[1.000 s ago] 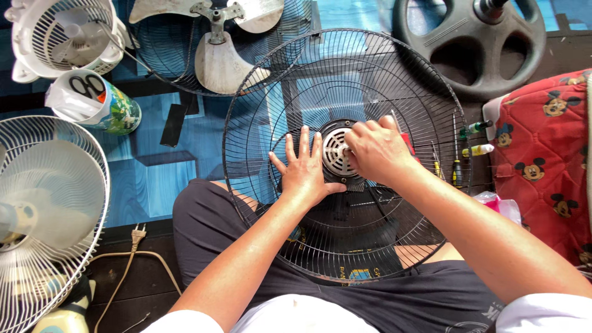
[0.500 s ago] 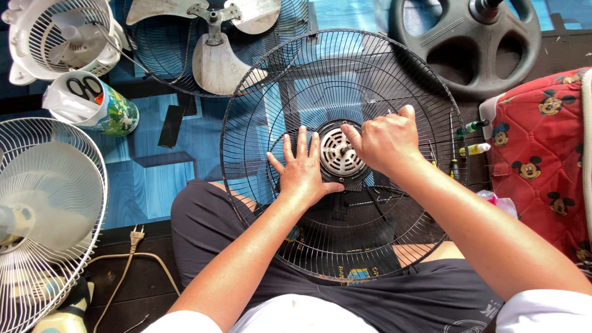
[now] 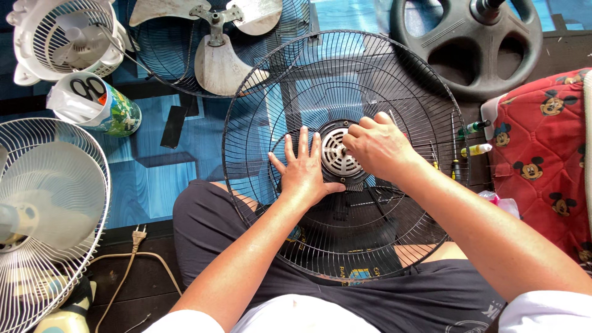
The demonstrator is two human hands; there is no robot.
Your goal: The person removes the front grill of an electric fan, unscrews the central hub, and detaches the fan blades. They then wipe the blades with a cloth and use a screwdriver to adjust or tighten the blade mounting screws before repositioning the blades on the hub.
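Left hand lies flat, fingers spread, on the black fan guard at nine o'clock of its hub cap. Right hand grips the cap's three o'clock edge, apparently pinching. Cap is still seated.

Far off to the left of your left fingers lies a round can on its side. Its wrap is white near the top with a black scissors picture, and green with leaves lower down. Below your fingers, near the bottom rim of the guard, sits a small sticker in yellow and blue. To the right of your right fingers lie two little tubes with green and yellow wraps.
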